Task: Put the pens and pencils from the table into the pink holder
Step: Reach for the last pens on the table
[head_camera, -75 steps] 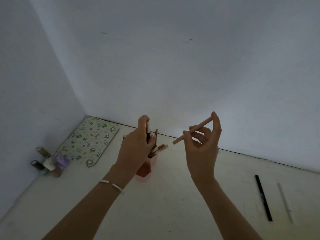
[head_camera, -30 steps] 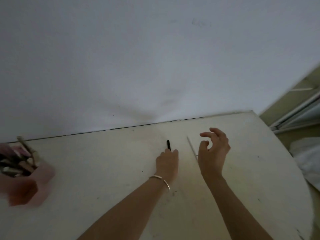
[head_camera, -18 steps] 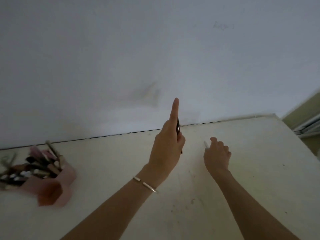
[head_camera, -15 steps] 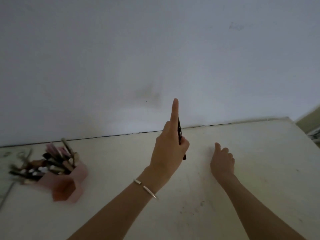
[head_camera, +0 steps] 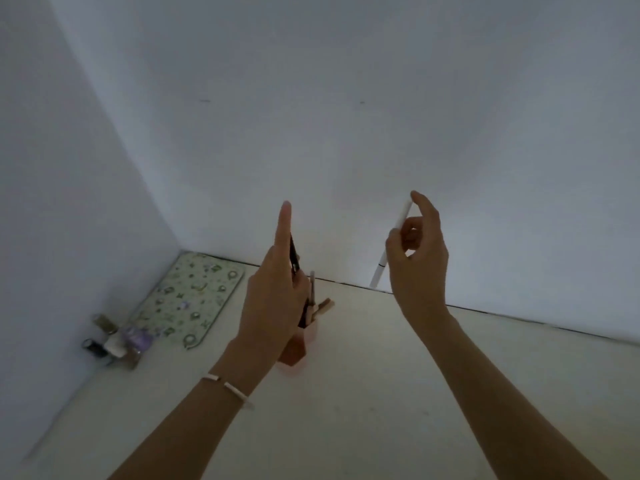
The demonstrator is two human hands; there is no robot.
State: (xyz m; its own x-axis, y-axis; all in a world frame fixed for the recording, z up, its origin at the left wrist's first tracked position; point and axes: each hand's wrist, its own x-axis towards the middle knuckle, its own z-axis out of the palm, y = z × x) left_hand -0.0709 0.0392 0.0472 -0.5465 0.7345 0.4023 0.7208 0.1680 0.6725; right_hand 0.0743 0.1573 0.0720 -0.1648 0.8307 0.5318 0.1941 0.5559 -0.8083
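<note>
The pink holder (head_camera: 297, 351) stands on the table at centre, mostly hidden behind my left hand (head_camera: 277, 292); a few pens (head_camera: 322, 306) stick out of its top. That hand is raised just over the holder and grips a black pen (head_camera: 294, 256) nearly upright, index finger pointing up. My right hand (head_camera: 417, 251) is lifted to the right of the holder, well clear of it, pinching a white pen (head_camera: 391, 247) that slants down to the left.
A patterned tray (head_camera: 194, 299) lies in the back left corner of the table. Small bottles (head_camera: 114, 341) cluster in front of it by the left wall. White walls close off the left and the back.
Both hands picked the black and white pens off the right part of the table and carried them left. My view swung back, so the holder now sits under my left hand.
</note>
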